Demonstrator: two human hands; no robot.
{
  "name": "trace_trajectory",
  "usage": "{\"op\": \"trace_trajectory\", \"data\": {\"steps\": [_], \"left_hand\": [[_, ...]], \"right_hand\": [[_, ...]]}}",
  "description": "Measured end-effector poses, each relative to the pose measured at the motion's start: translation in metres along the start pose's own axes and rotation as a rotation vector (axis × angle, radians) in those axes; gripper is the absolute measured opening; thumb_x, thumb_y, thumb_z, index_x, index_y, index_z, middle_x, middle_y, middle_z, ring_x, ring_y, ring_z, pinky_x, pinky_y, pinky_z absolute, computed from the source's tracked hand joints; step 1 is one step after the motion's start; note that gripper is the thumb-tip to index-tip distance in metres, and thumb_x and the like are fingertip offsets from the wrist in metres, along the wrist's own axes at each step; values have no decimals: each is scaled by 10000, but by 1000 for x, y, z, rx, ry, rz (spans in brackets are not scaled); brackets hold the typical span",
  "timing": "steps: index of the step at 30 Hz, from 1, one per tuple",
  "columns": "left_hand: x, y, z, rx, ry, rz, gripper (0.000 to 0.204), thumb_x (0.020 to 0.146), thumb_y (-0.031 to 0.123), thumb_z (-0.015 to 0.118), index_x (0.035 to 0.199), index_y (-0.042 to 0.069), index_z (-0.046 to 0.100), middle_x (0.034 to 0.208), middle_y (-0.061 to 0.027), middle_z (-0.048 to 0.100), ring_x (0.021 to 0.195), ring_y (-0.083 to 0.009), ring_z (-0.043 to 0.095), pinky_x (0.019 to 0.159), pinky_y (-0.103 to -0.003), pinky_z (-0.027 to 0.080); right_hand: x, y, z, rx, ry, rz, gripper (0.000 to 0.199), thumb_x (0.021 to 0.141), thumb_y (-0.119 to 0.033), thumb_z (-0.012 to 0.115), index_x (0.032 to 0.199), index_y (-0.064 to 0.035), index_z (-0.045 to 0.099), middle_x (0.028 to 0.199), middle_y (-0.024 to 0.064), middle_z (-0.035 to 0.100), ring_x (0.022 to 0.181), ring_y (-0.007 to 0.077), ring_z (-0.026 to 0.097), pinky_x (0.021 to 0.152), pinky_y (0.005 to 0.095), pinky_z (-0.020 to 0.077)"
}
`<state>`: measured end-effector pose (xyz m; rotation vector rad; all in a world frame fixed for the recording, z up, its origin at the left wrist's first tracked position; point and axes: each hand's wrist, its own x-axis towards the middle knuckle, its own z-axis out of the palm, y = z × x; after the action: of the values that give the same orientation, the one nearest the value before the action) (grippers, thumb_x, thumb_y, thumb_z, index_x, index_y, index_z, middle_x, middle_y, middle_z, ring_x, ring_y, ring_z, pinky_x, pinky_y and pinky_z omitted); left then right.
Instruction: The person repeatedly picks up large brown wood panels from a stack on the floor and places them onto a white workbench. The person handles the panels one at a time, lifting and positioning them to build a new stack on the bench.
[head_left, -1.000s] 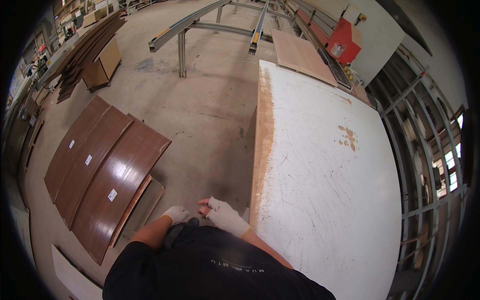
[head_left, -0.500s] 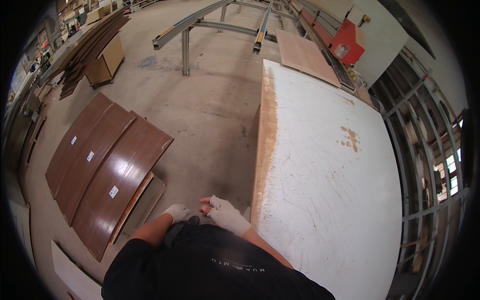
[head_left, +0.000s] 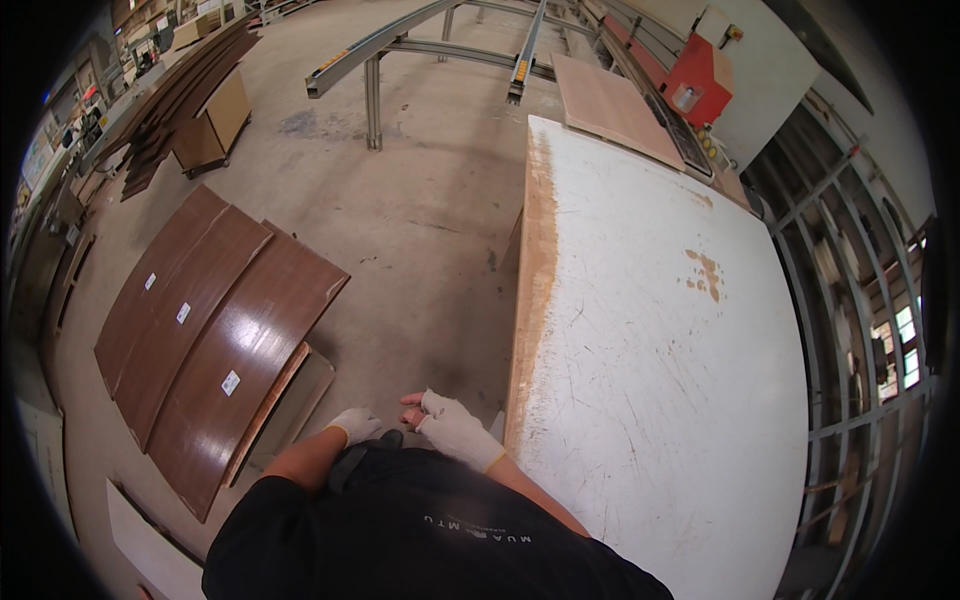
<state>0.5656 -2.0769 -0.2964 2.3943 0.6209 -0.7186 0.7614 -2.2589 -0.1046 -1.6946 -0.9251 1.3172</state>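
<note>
My left hand (head_left: 357,424), in a white work glove, is held low in front of my body. Its fingers point inward and down, and I cannot make out whether they are closed. My right hand (head_left: 447,424) wears a white glove with bare fingertips. Two of its fingertips stand slightly apart, with nothing visible between them. It hovers beside the near left edge of a large white worktable (head_left: 640,380), whose top is scratched and worn to brown along that edge. Glossy brown panels (head_left: 240,330) with small white labels lie stacked to the left of my left hand.
Ahead stands a metal roller frame (head_left: 400,50). A light wooden board (head_left: 615,108) lies at the table's far end, beside a red machine housing (head_left: 697,80). Dark brown strips (head_left: 180,100) rest on a wooden cart at far left. Metal racking (head_left: 850,290) lines the right side.
The view has shifted very slightly. Both hands keep nearly the same place and pose, and the panels and table are unchanged.
</note>
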Motion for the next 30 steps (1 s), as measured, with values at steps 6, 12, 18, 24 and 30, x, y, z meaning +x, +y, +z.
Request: {"op": "trace_trajectory", "data": {"steps": [6, 12, 18, 24, 30], "left_hand": [[6, -3, 7, -16, -38, -27, 315, 1026, 330, 535, 1178, 152, 746, 1210, -194, 711, 1132, -416, 679, 977, -498, 543], [16, -16, 22, 67, 7, 127, 333, 1032, 368, 538, 1201, 165, 741, 1220, -193, 707, 1141, -404, 680, 977, -493, 546], [19, -18, 25, 31, 4, 81, 342, 1032, 386, 542, 1215, 175, 739, 1232, -190, 706, 1152, -402, 678, 984, -492, 544], [19, -16, 21, 12, -46, 45, 336, 1027, 385, 545, 1206, 173, 734, 1245, -196, 703, 1162, -422, 668, 990, -498, 539], [18, -14, 20, 46, -57, 48, 334, 1032, 378, 529, 1203, 177, 732, 1254, -191, 700, 1164, -425, 667, 995, -504, 537]], "right_hand": [[0, 2, 1, -24, 2, -20, 381, 1065, -263, 615, 1373, -40, 640, 1146, 87, 761, 1051, 158, 697, 973, 314, 535], [0, 7, 4, -31, 50, -50, 417, 1043, -362, 622, 1349, -82, 665, 1052, 143, 767, 980, 248, 713, 897, 370, 539], [0, 7, 4, -26, 47, -64, 428, 1045, -372, 623, 1356, -80, 662, 1065, 153, 766, 1000, 256, 714, 910, 378, 538], [2, 11, 4, -20, 40, -66, 430, 1045, -374, 623, 1357, -81, 661, 1085, 159, 767, 1016, 263, 715, 921, 386, 536], [4, 14, 5, -6, 40, -59, 427, 1040, -368, 627, 1358, -86, 663, 1095, 158, 769, 1034, 261, 717, 932, 381, 535]]}}
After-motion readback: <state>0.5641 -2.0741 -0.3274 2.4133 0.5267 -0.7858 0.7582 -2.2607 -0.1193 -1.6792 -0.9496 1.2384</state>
